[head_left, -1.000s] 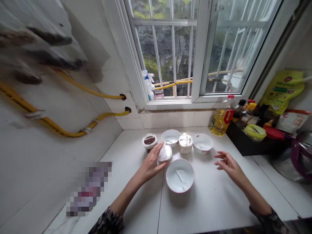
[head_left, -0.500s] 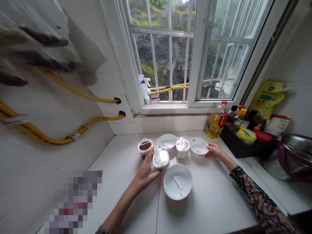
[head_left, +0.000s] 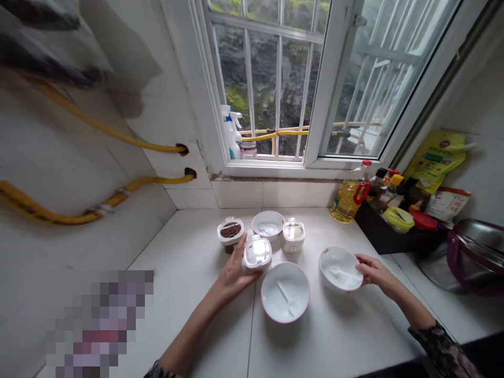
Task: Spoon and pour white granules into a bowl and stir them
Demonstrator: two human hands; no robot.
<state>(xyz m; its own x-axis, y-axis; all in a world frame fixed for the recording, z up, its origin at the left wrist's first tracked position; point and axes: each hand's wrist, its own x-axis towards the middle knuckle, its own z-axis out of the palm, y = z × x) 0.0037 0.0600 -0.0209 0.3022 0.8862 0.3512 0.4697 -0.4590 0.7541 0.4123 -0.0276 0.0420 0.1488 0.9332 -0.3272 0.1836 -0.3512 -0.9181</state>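
My left hand (head_left: 237,273) is wrapped round a small white lidded container (head_left: 257,253). In my right hand (head_left: 376,273) is the rim of a white bowl (head_left: 340,269) with a white spoon inside. A larger white bowl (head_left: 285,293), also holding a white spoon, sits between the hands, nearer the front. Behind my left hand are a container with dark red contents (head_left: 230,231) and another white bowl (head_left: 268,226). To that bowl's right stands a clear-lidded container with pale contents (head_left: 293,236).
At the back right are an oil bottle (head_left: 348,198) and a black tray (head_left: 369,231) of bottles and jars. A metal pot (head_left: 478,257) with purple handles stands at the right. The barred window (head_left: 279,94) is behind the counter.
My right hand has brought its bowl toward the front right, away from the pale-filled container. My left hand still holds the lidded container. The camera view has shifted slightly.
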